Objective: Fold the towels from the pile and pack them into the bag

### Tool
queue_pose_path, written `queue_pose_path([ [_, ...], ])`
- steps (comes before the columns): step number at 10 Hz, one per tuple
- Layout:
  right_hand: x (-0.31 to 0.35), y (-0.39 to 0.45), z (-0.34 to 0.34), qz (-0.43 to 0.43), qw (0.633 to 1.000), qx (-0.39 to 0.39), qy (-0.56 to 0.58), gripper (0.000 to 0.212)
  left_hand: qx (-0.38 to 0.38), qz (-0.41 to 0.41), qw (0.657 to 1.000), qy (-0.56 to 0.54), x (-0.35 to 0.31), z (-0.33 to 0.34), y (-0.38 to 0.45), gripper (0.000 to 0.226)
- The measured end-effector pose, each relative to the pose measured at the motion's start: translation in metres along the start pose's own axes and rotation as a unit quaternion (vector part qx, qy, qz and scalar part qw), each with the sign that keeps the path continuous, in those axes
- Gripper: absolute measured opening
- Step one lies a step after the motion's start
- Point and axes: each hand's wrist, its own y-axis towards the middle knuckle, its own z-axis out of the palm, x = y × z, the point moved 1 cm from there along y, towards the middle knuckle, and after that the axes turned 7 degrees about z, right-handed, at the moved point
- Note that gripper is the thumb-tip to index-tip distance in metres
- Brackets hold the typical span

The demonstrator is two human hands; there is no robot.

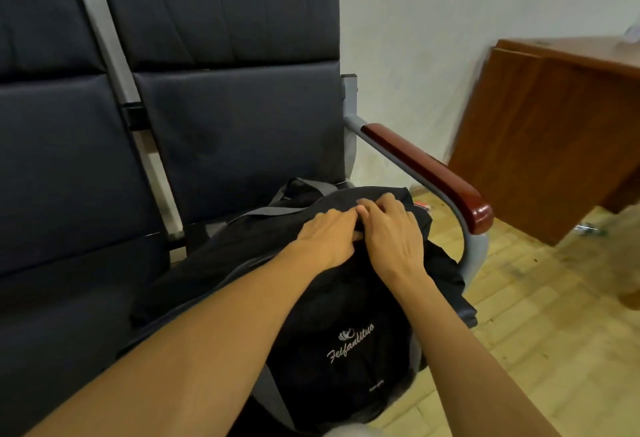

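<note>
Here, on the dark bench [86, 166], the left hand [329, 239] and right hand [391, 229] are meeting atop the black bag [346, 315], their fingers [372, 210] curling into its fabric. No towels or pile are showing; judging by this, packing is ending or not begun.

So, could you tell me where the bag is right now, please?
The bag lies on the seat beside the armrest, under both hands.

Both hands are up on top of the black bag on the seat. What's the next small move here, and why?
Probably draw the two hands apart to open the bag. The left hand and right hand meet at its top, fingers curled into the fabric, and the top looks closed, with no opening or towel visible. Whether they pinch a zip pull cannot be told.
</note>
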Motion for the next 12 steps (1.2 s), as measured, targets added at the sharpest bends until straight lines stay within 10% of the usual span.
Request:
queue_pose_path([
  [3,-0.054,0.084,-0.011,0.222,0.937,0.189,0.19,0.041,-0.033,0.085,0.995,0.032,0.023,-0.041,-0.008,0.019],
  [5,-0.117,0.085,0.006,0.391,0.892,0.116,0.193,0.027,-0.03,0.082,0.995,-0.045,0.039,-0.06,-0.02,0.021],
  [12,-0.013,0.027,-0.014,0.246,0.937,0.2,0.149,0.026,0.004,-0.084,0.982,-0.167,0.068,-0.069,-0.08,0.022],
])
